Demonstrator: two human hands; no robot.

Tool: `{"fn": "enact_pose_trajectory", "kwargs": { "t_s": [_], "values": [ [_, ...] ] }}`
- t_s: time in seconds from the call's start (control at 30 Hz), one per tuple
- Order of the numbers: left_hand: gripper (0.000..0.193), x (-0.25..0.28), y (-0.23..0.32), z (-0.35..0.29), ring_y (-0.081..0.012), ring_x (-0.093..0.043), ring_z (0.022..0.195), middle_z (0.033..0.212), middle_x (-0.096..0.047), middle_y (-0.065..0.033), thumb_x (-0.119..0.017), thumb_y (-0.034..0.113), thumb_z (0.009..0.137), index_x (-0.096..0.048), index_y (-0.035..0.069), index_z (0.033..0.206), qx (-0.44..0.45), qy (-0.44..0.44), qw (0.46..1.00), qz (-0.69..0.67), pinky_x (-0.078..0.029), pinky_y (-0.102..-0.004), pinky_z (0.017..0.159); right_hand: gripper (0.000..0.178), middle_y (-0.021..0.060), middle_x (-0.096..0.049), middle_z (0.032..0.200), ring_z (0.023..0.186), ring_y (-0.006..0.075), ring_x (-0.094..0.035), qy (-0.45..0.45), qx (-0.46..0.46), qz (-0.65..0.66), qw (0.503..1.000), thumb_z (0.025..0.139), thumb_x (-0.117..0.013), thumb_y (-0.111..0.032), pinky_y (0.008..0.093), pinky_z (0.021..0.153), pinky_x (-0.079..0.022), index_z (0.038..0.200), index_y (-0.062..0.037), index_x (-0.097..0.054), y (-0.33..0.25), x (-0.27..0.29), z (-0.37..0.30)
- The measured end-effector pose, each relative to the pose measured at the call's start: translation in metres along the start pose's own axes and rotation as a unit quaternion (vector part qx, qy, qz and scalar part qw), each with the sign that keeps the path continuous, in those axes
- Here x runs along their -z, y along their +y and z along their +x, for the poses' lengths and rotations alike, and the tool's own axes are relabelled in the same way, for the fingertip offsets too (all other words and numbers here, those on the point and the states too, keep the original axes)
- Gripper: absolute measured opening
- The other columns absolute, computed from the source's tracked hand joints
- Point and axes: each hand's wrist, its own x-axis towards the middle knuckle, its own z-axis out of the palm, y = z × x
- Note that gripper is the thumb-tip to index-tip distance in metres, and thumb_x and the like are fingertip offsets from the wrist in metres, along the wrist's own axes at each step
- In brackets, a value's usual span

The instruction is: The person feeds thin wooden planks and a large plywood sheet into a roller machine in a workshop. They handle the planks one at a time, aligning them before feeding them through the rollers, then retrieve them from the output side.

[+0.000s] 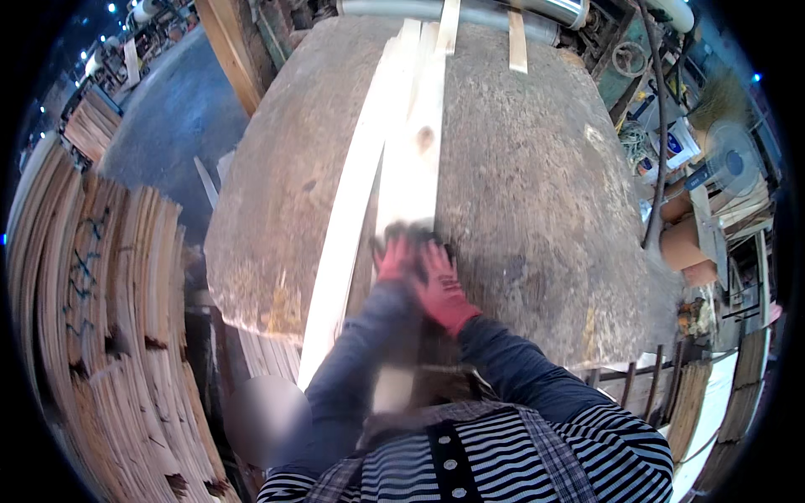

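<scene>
Both my hands wear red gloves with dark fingertips and reach forward side by side over the middle of a worn wooden table [537, 210]. My left hand [392, 258] lies on the near part of a pale wood veneer strip [411, 176], a little blurred, its fingers stretched forward. Beside it my right hand [442, 287] rests palm down with fingers spread, the tips at the strip's right edge. A second pale veneer strip [344, 243] runs at a slant to the left, partly behind my left forearm. Neither hand is wrapped around anything.
Metal rollers [537, 21] cross the table's far end, where a short wood strip [517, 42] lies. Tall veneer stacks [126, 335] stand at the left. To the right are a fan [731, 163], a hanging dark cable [662, 126] and a white bucket [681, 142].
</scene>
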Motion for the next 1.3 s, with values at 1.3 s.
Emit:
{"fn": "enact_pose_trajectory", "kwargs": {
  "t_s": [1.3],
  "values": [
    [0.075, 0.02, 0.042, -0.003, -0.0385, -0.027, 0.122, 0.133, -0.03, -0.0173, -0.062, 0.047, 0.065, -0.039, 0.011, 0.127, -0.04, -0.035, 0.998, -0.03, -0.014, -0.0563, 0.1, 0.065, 0.013, -0.028, 0.137, 0.127, 0.029, -0.023, 0.166, -0.129, -0.313, 0.926, 0.084, -0.037, -0.052, 0.047, 0.105, -0.011, 0.131, -0.0078, -0.032, 0.231, 0.132, 0.18]
  ]
}}
